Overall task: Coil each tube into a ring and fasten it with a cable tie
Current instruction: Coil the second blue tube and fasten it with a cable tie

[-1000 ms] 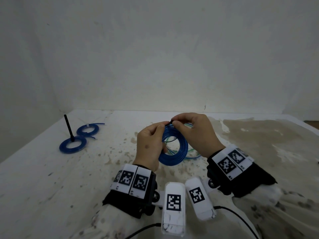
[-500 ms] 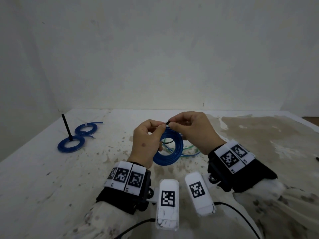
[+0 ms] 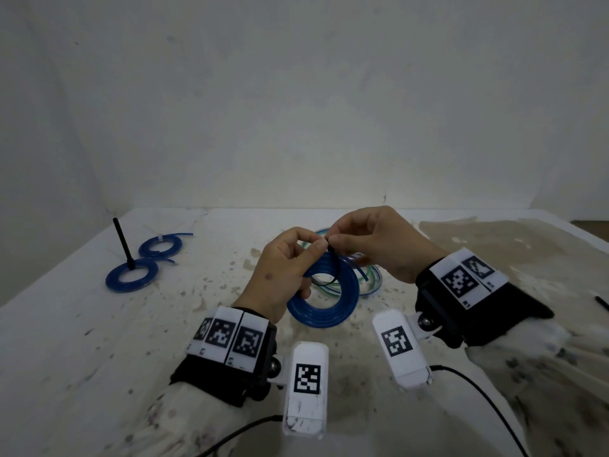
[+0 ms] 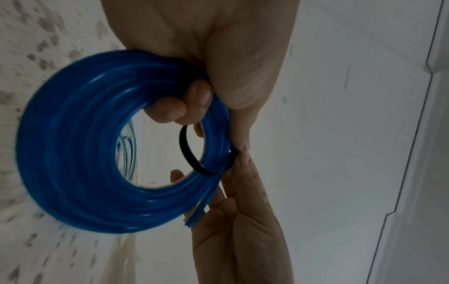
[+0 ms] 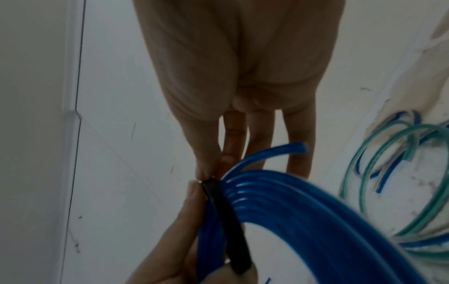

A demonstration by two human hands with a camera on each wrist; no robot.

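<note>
Coil: blue plastic tube wound into a multi-turn ring (image 3: 324,300) (image 4: 92,146) (image 5: 279,207), held up just above the middle of the white, stained bench (image 3: 82,341), one cut end sticking out loose on its right side.
Tie: thin black cable tie (image 3: 332,258) (image 4: 192,155) (image 5: 226,217) looped around the bundle of turns near the top of the ring; the loop sits slack, with a gap showing between strap and tube in the left wrist view.
Left hand (image 3: 283,272) (image 4: 206,57): fingers curled through the ring's opening, thumb pressed on the outside, so the coil is clamped between them; the thumb tip meets the tie at the top of the ring.
Right hand (image 3: 379,242) (image 5: 230,76): thumb and forefinger pinched together on the top of the tie, right against the left thumb; the other fingers hang straighter behind the coil. Whether it has the tie's head or its tail, cannot tell.
Behind the coil: loose green and blue tubes (image 3: 369,280) (image 5: 388,153) lying in open curves on the bench, towards its far edge.
Far left corner: two more blue tube rings lying flat. The nearer one (image 3: 131,275) has a black tie tail (image 3: 122,242) standing straight up from it; the farther one (image 3: 160,247) carries a pale band, and a tube end pokes out to its right.
Right edge: small dark stick-like object (image 3: 601,303), only partly in view, too little to identify.
</note>
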